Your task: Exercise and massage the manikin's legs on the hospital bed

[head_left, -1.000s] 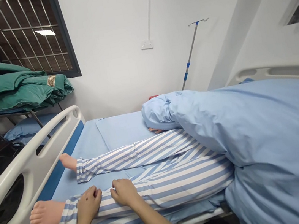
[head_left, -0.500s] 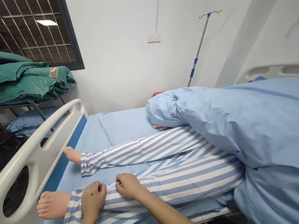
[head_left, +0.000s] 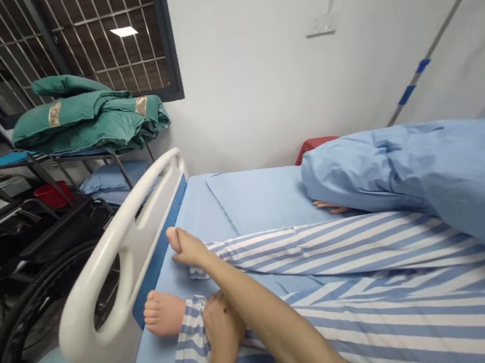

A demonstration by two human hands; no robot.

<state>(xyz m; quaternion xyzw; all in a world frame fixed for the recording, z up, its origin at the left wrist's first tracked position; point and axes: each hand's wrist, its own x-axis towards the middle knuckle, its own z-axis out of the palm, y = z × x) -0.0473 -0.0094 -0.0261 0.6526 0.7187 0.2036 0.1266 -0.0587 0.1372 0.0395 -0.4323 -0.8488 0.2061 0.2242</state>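
My right hand (head_left: 187, 249) has crossed over to the far foot (head_left: 172, 237) of a patient manikin lying on the bed, and it is closed around that foot, hiding most of it. My left hand (head_left: 220, 330) presses on the near trouser leg (head_left: 389, 321) by the cuff, its fingers partly hidden under my right forearm. The bare near foot (head_left: 165, 312) sticks out just beside it. Both legs wear blue-and-white striped trousers, and the far leg (head_left: 352, 243) lies parallel. A light blue blanket (head_left: 423, 168) covers the upper body, with a manikin hand (head_left: 332, 208) showing at its edge.
A white bed side rail (head_left: 110, 349) stands left of the feet. Beyond it are a wheelchair wheel (head_left: 36, 318), a metal rack with folded green blankets (head_left: 87, 124), and a red basin (head_left: 52, 195). An IV pole (head_left: 441, 30) rises at the right.
My right hand has left the near trouser leg and moved across my left forearm to the far foot. The view has swung left and come closer to the bed.
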